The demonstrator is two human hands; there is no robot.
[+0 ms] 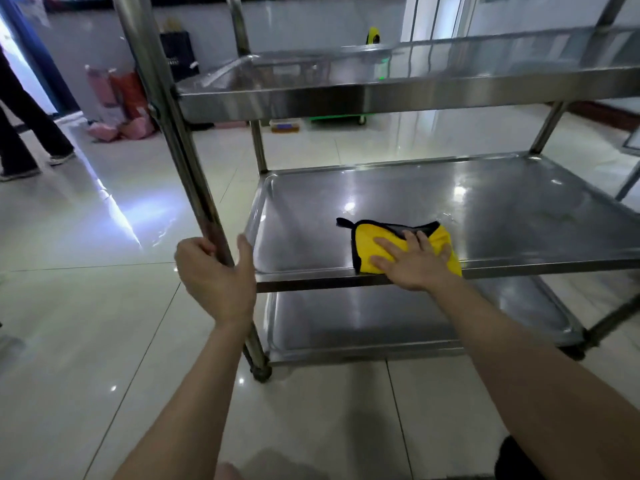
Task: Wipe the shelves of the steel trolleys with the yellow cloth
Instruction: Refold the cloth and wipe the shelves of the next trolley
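A steel trolley with three shelves fills the view. The yellow cloth (367, 240), edged in black, lies on the middle shelf (485, 209) near its front rim. My right hand (412, 261) lies flat on the cloth with the fingers spread, pressing it against the steel. My left hand (214, 275) is wrapped around the trolley's front left upright post (166, 109) at middle shelf height. The top shelf (381, 95) and the bottom shelf (363, 323) carry nothing.
A glossy tiled floor surrounds the trolley. A person's legs (24, 133) stand at the far left. Pink and red bags (117, 102) lean at the back wall beside a black box. A small tray (285, 125) sits on the floor behind.
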